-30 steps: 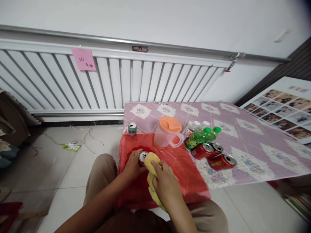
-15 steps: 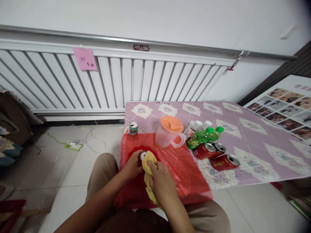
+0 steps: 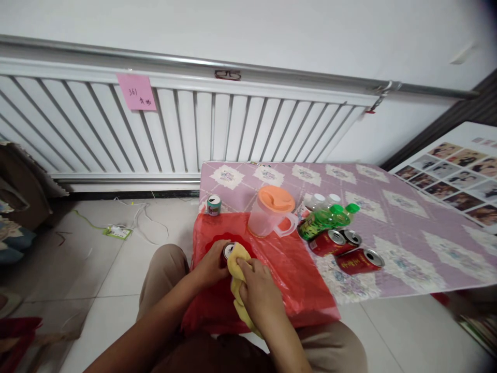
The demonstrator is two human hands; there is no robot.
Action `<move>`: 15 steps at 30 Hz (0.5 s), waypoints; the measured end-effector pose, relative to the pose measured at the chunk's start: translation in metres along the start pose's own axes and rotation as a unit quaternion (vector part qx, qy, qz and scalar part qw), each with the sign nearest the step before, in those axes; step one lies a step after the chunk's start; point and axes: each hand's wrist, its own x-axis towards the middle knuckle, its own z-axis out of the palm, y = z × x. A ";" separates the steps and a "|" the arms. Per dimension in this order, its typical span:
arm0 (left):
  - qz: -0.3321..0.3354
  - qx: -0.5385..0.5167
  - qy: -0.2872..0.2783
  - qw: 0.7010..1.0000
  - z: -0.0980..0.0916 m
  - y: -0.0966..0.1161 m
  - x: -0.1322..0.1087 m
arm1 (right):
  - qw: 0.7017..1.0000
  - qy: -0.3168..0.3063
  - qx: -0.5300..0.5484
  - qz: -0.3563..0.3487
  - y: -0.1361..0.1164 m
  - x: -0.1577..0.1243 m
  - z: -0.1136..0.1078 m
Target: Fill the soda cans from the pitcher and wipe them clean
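Observation:
My left hand [image 3: 213, 265] is closed round a drink can [image 3: 228, 250], whose silver top faces up; most of its body is hidden by the fingers. In my right hand [image 3: 261, 290] is a yellow cloth [image 3: 239, 259], bunched and pressed against the right side of the can's top. The cloth's loose end hangs down below the fingers. Both hands are over a red plastic sheet [image 3: 306, 290] that covers the near left part of the table. Beyond them stands a clear pitcher [image 3: 261, 220] with an orange lid.
A small green can [image 3: 213, 205] stands at the table's left corner. Right of the pitcher lie green-capped bottles [image 3: 318, 221] and several red cans [image 3: 359, 260] on the flowered tablecloth [image 3: 407, 207]. A white radiator [image 3: 233, 127] runs behind; a power strip [image 3: 117, 232] lies on the floor.
Almost nothing differs. The cloth and my right hand have shifted very slightly against the can's top; both hands keep their hold, and the view has tilted a little.

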 end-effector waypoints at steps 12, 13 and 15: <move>-0.047 -0.064 0.009 0.997 -0.001 0.007 0.003 | 0.994 0.017 0.092 -0.053 0.013 -0.012 0.002; -0.050 -0.071 0.011 0.996 -0.002 0.008 0.003 | 0.991 0.038 0.114 -0.057 0.023 -0.013 0.001; -0.055 -0.079 0.018 0.995 -0.005 0.009 0.004 | 0.984 0.092 0.146 -0.053 0.041 -0.013 -0.002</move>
